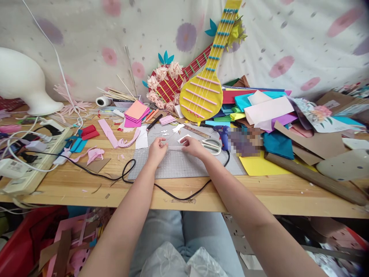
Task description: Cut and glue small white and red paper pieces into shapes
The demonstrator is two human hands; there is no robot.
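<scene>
Bright, diffuse light, soft shadows, wide-angle stretch toward the edges, pixelated patch [245, 142] right of centre.

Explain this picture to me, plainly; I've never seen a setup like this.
There is no machine here: a person works with two bare hands, and a camera worn on the head looks forward and down past the forearms. The left hand and right hand hold a thin pale strip between their fingertips, over a grey cutting mat on a wooden table. Beside the right hand lie scissors and a blue glue gun. Behind stand yellow and red stringed-instrument shapes. Coloured sheets are heaped to the right.
</scene>
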